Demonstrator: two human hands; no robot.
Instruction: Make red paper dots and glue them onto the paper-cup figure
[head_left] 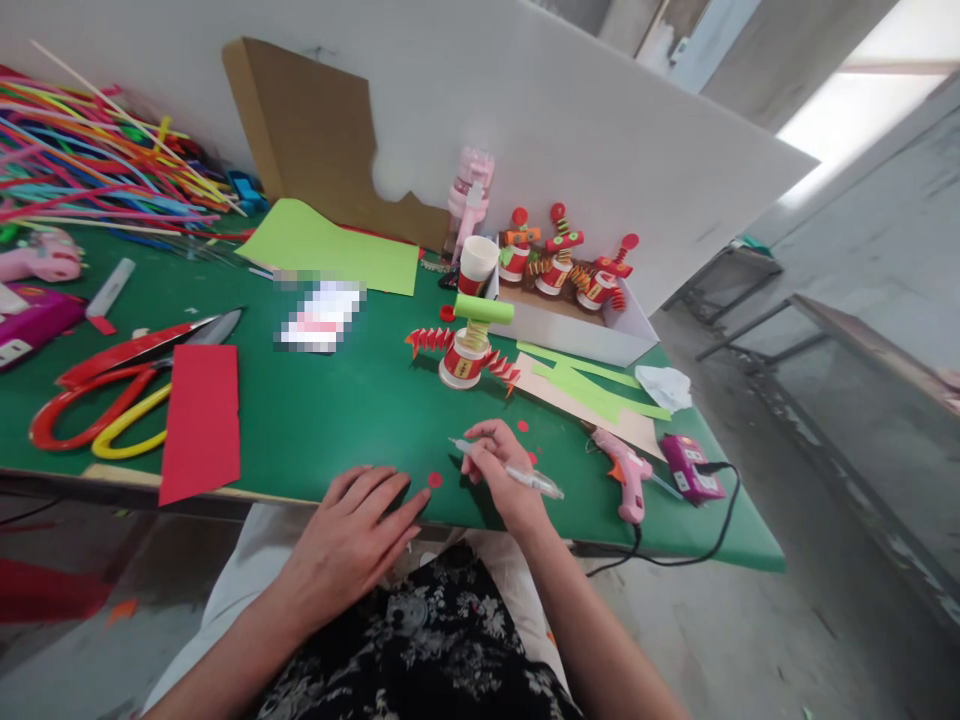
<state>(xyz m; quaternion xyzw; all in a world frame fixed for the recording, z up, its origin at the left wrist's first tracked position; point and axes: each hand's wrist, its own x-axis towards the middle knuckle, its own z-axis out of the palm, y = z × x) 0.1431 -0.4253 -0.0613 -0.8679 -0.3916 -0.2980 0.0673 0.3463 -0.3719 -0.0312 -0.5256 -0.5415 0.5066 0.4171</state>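
Observation:
My right hand (499,470) is closed around a clear pen (534,481), its tip pointing left above the green table. Palm down at the front edge, my left hand (367,525) lies with its fingers stretched out. Just beyond its fingertips is a small red paper circle (435,480). A second red circle (523,426) lies past my right hand. Farther back stands a paper-cup figure (461,360) with folded red paper arms and a green paper roll on top.
Red-handled scissors (127,385) and red paper (201,425) lie left. A pink glue gun (622,473) and purple box (691,468) with a cord sit right. Behind, a white box (577,335) holds several finished figures beside a paper cup (478,265). Pipe cleaners (97,165) pile up far left.

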